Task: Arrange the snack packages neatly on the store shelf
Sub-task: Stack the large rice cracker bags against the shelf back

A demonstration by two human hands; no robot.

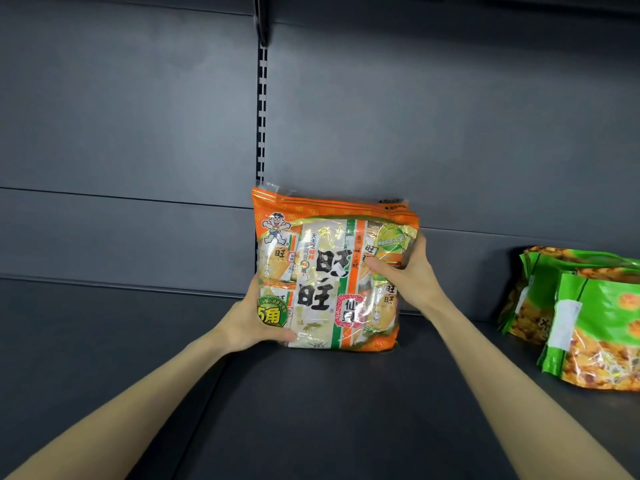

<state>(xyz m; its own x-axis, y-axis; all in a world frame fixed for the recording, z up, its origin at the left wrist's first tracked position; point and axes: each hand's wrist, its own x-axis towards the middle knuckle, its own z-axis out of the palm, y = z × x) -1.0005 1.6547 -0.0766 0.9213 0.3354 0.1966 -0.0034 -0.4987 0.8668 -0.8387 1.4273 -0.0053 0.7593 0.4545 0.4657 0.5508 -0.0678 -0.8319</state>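
Item: one orange snack bag, large, with a cartoon figure at its upper left and bold black characters down the middle.

Position: it stands on the dark shelf, toward the back edge and about midway along the visible run. Its bottom seam looks set on the shelf, and its top seal is close against the back panel. I cannot tell whether the seal touches the panel. The slotted upright rises just behind the bag's top left corner.

Hands: the bag sits between both.
- The left hand grasps the lower left corner, with the thumb laid over the front near the bottom edge.
- The right hand grasps the right edge higher up, with the thumb across the printed face and the fingers wrapped behind.

Orientation: upright, long axis vertical, printed face turned out toward the aisle, top seal uppermost.

Room:
- Left of the bag, bare shelf runs on to the edge of view.
- Forward of the bag, bare shelf runs toward the front edge beneath both forearms.
- Right of the bag lies a stretch of bare shelf, then the green snack bags. They stand grouped at the right end, well apart from the orange bag and partly cut off from view.
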